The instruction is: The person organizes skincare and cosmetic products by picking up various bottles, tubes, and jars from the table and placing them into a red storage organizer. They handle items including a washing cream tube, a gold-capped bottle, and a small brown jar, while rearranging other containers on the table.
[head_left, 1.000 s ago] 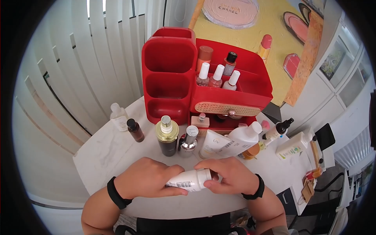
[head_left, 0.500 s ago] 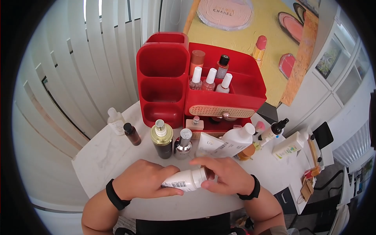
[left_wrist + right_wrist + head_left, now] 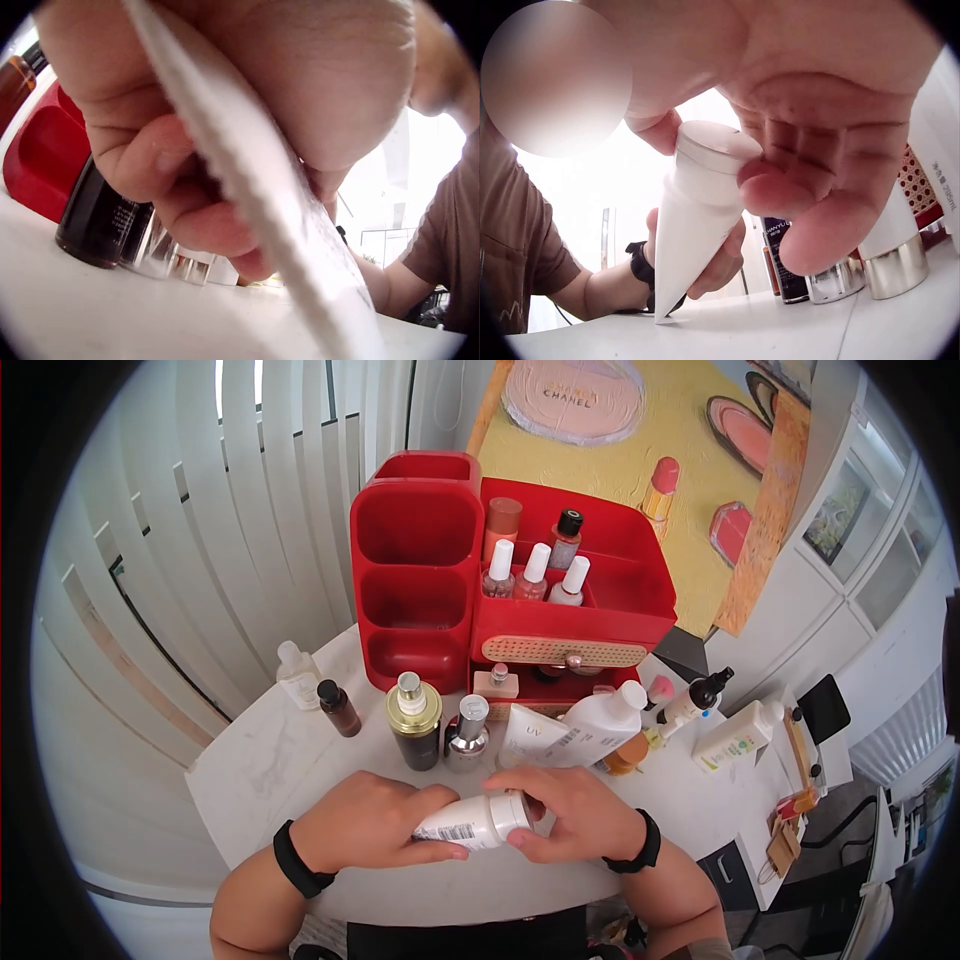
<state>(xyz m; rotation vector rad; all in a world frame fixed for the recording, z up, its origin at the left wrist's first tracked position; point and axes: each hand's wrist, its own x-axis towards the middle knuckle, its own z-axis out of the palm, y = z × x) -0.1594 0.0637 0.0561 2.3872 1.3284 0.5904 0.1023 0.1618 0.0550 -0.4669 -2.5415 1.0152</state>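
While left fingers (image 3: pixel 438 797) curl around the white tube (image 3: pixel 455 825), right fingers (image 3: pixel 776 192) pinch its cap (image 3: pixel 714 152).

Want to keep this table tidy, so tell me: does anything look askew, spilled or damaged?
Only the lower drawer of the red organizer stands out: it sits open, a small bottle showing inside, as if left unshut. I see no spill or damage, though the left hand and right hand hide parts of the white tube.

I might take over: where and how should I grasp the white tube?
Probably pinch the white tube by its round end just below the cap, coming from above: that stretch shows bare between left hand and right hand, while the other end tapers flat.
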